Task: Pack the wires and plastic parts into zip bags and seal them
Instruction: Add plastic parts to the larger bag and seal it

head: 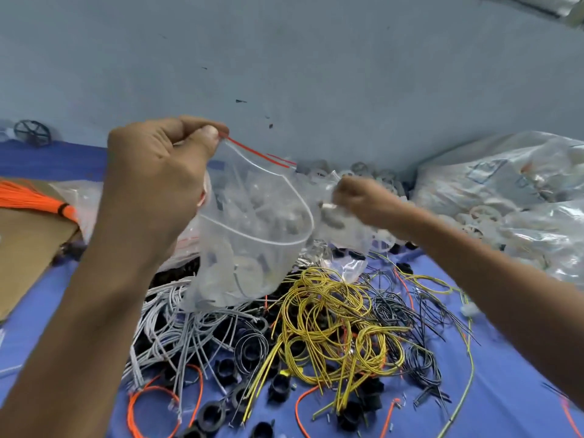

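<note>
Clear plastic zip bag with a red seal strip hangs mouth-open above the wire pile. Left hand pinches its top corner between thumb and forefinger. Pale plastic parts are visible inside the bag.

Right hand is just right of the bag mouth, fingers curled on a white plastic part; the grip is blurred.

Below, on the blue sheet: yellow wires at centre, grey wires to the left, black wires to the right, and black plastic rings scattered in front. Cardboard lies at far left.
</note>
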Action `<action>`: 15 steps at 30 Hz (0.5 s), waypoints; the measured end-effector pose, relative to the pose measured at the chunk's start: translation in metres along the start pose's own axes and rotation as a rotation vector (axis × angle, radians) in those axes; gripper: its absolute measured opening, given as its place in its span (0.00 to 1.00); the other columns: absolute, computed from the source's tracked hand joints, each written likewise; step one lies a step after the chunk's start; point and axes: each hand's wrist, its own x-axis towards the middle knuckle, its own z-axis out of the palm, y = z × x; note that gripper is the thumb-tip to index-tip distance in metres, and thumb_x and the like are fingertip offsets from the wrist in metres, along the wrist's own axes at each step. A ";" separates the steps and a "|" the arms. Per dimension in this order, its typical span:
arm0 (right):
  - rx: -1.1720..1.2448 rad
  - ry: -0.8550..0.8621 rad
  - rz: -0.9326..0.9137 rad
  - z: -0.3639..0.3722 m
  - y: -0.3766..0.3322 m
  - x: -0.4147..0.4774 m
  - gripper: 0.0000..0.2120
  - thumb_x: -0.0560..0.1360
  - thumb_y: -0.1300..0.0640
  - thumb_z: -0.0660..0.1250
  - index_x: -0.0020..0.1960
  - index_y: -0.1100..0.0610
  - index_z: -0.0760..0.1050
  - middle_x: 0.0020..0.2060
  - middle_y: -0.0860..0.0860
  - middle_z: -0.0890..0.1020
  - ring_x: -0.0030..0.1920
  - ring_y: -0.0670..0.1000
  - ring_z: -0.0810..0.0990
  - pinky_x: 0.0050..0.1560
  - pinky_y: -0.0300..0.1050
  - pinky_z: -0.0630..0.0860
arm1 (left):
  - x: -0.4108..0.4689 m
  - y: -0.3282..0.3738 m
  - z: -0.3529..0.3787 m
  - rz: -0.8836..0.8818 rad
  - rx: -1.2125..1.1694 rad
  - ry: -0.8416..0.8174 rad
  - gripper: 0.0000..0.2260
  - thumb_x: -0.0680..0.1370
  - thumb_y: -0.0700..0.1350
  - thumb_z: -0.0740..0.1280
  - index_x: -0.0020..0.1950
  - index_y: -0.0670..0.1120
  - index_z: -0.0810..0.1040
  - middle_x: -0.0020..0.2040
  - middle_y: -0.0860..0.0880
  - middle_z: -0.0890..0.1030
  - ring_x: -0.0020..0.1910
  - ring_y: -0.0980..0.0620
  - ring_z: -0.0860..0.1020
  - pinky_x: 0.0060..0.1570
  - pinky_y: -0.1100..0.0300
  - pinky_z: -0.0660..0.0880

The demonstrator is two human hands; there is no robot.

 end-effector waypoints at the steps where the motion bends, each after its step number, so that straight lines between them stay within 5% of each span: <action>1: 0.117 0.046 0.005 -0.018 -0.010 -0.005 0.08 0.81 0.61 0.62 0.44 0.54 0.74 0.35 0.49 0.78 0.28 0.43 0.69 0.25 0.35 0.67 | 0.000 -0.001 0.003 -0.008 -0.005 -0.007 0.07 0.77 0.48 0.67 0.43 0.52 0.84 0.19 0.55 0.68 0.16 0.59 0.61 0.22 0.71 0.59; 3: 0.348 0.114 -0.034 -0.051 -0.032 -0.020 0.09 0.81 0.61 0.62 0.42 0.54 0.73 0.29 0.45 0.79 0.23 0.41 0.68 0.22 0.36 0.63 | -0.002 -0.003 0.008 -0.031 0.001 -0.017 0.07 0.76 0.49 0.67 0.41 0.53 0.84 0.21 0.55 0.71 0.16 0.58 0.63 0.21 0.70 0.61; 5: 0.673 0.105 -0.130 -0.077 -0.056 -0.037 0.11 0.81 0.60 0.63 0.41 0.54 0.77 0.29 0.45 0.80 0.27 0.43 0.76 0.26 0.35 0.69 | -0.005 -0.004 0.014 -0.037 0.027 -0.036 0.07 0.75 0.50 0.67 0.42 0.52 0.83 0.20 0.55 0.71 0.16 0.59 0.64 0.20 0.70 0.60; 9: 1.097 -0.138 -0.240 -0.097 -0.102 -0.068 0.05 0.75 0.60 0.65 0.44 0.55 0.80 0.37 0.50 0.82 0.35 0.48 0.80 0.35 0.40 0.79 | -0.013 -0.003 0.021 -0.030 0.077 -0.080 0.08 0.77 0.48 0.66 0.45 0.47 0.83 0.17 0.55 0.67 0.15 0.59 0.64 0.19 0.72 0.58; 11: 1.017 -0.234 -0.235 -0.089 -0.118 -0.077 0.06 0.76 0.60 0.64 0.46 0.56 0.80 0.36 0.50 0.80 0.33 0.48 0.78 0.31 0.38 0.77 | -0.014 -0.003 0.022 -0.052 0.075 -0.102 0.07 0.79 0.46 0.66 0.46 0.46 0.83 0.17 0.55 0.67 0.15 0.59 0.64 0.18 0.71 0.58; 15: 0.475 -0.220 -0.236 -0.071 -0.133 -0.087 0.05 0.78 0.64 0.66 0.50 0.63 0.81 0.37 0.59 0.82 0.31 0.51 0.74 0.25 0.38 0.72 | -0.013 -0.001 0.017 -0.093 0.071 -0.102 0.08 0.80 0.45 0.67 0.43 0.48 0.83 0.18 0.55 0.68 0.15 0.58 0.64 0.18 0.70 0.59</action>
